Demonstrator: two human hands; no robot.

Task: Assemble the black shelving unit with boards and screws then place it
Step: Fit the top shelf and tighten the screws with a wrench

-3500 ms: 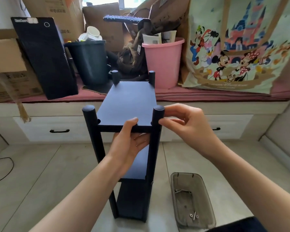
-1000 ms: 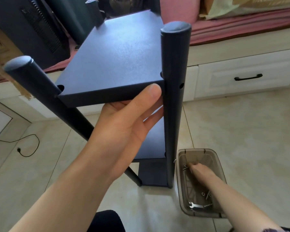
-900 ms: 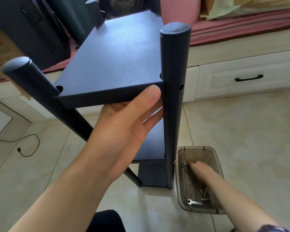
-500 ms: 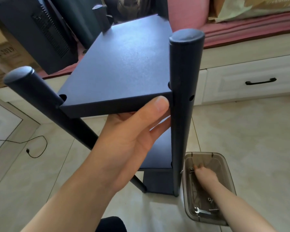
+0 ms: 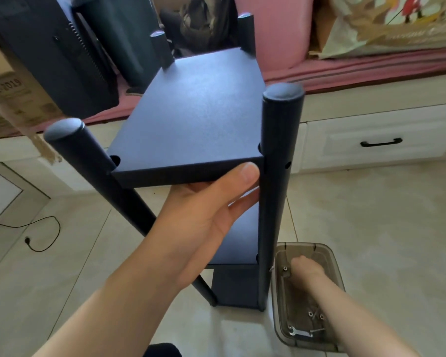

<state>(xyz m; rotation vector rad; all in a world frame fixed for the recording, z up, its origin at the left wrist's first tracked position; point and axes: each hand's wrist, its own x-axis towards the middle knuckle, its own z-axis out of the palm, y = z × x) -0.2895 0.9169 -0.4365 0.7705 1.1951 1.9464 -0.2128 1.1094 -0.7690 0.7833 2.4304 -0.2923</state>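
Shelf [image 5: 191, 119] stands upright on the floor tiles, close against my knees. My left hand [image 5: 206, 217] grips the front edge of its top board, thumb on the lip and fingers curled beneath. My right hand [image 5: 304, 269] is down in the tray [image 5: 330, 256] just beside the shelf's foot (screws [image 5: 316, 315] and a wrench [image 5: 298, 332] inside); fingers hidden, so I can't tell their state.

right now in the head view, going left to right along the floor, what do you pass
cable → near left post → left hand → near right post → tray with the right hand in it
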